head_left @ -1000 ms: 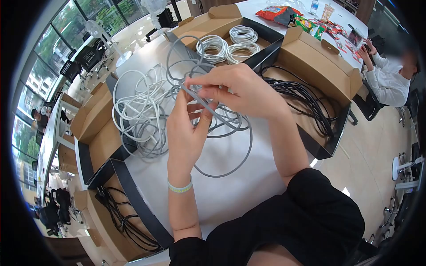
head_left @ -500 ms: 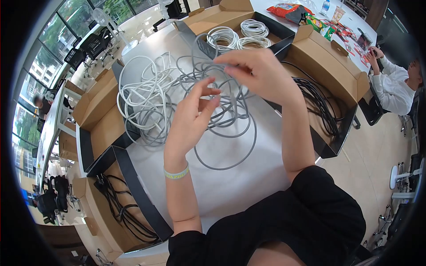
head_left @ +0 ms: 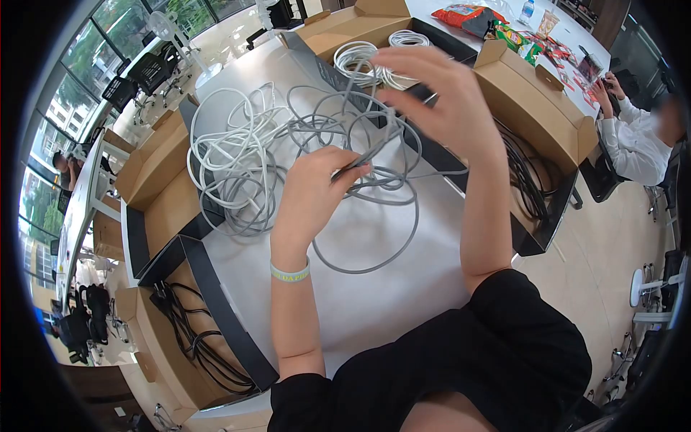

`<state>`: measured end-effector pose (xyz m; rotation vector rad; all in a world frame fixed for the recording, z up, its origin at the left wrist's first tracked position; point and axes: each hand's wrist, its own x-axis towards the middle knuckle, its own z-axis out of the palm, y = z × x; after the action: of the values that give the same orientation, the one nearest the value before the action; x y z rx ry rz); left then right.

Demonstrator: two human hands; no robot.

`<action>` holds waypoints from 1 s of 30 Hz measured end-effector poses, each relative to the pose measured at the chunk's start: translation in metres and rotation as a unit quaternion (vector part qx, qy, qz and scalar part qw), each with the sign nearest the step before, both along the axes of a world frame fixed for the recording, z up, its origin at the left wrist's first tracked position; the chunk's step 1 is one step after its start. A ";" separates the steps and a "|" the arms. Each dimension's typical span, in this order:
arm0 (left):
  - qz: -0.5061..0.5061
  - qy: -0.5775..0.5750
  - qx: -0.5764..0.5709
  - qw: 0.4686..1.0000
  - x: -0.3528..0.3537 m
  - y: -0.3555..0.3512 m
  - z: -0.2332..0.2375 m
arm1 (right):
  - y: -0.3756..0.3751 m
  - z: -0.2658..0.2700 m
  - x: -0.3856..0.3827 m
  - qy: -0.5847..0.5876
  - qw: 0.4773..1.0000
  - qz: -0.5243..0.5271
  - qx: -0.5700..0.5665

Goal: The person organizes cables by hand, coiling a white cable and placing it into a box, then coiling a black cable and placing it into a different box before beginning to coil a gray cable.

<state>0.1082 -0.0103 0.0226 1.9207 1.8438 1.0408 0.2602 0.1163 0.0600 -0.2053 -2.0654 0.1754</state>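
Note:
My left hand is closed, its thumb and fingers pinching strands of a grey cable over the table. Slightly blurred, my right hand is raised to the right with thumb and fingers spread apart. Close by its fingertips, loops of the same grey cable rise from the loose tangle. Left of that tangle lies a heap of white cable, its lower loops overlapping grey ones. A pale printed wristband circles my left wrist.
Coiled white cables sit in the far open box. Black cables lie in the right box and the lower-left box. Another open box stands at left. A seated person holds a phone beside snack packets.
My left hand has closed on the grey cable. My right hand has shifted right and upward, its fingers spreading wider, and the grey loops have moved.

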 end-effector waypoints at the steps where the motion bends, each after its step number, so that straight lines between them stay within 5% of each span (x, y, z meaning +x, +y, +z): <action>1: 0.003 0.028 0.015 0.999 0.002 -0.001 0.002 | -0.006 -0.002 -0.005 0.000 1.000 0.000 -0.001; 3: -0.006 0.003 0.061 0.998 0.003 -0.002 -0.002 | -0.014 -0.006 -0.014 -0.086 0.992 0.062 -0.075; 5: -0.015 -0.022 0.109 0.994 0.003 -0.001 -0.003 | -0.006 -0.017 -0.017 -0.095 0.991 0.062 -0.066; 7: 0.029 -0.008 0.167 0.986 0.001 0.000 -0.004 | -0.005 -0.009 -0.010 -0.232 0.958 0.026 -0.169; 13: 0.112 0.025 0.246 0.963 -0.010 0.011 -0.015 | -0.001 0.004 0.015 -0.234 0.919 0.135 -0.288; 20: 0.075 -0.086 0.145 0.983 -0.005 0.007 -0.010 | -0.004 0.003 0.011 -0.173 0.930 0.113 -0.304; 22: 0.090 -0.210 0.119 0.966 -0.007 0.009 -0.015 | -0.007 0.004 0.011 -0.185 0.931 0.084 -0.304; 25: 0.070 -0.330 0.088 0.937 -0.007 0.007 -0.014 | -0.011 0.002 0.005 -0.163 0.946 0.085 -0.266; 27: 0.052 -0.344 0.085 0.934 -0.003 0.004 -0.009 | -0.016 0.006 -0.002 -0.251 0.942 0.040 -0.218; 30: 0.029 -0.352 0.081 0.932 0.004 0.000 -0.005 | -0.007 -0.014 -0.016 -0.220 0.966 -0.018 -0.138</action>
<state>0.1118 -0.0100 0.0179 1.2962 1.4279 1.6677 0.2440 0.1092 0.0455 -0.4887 -2.4713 0.4271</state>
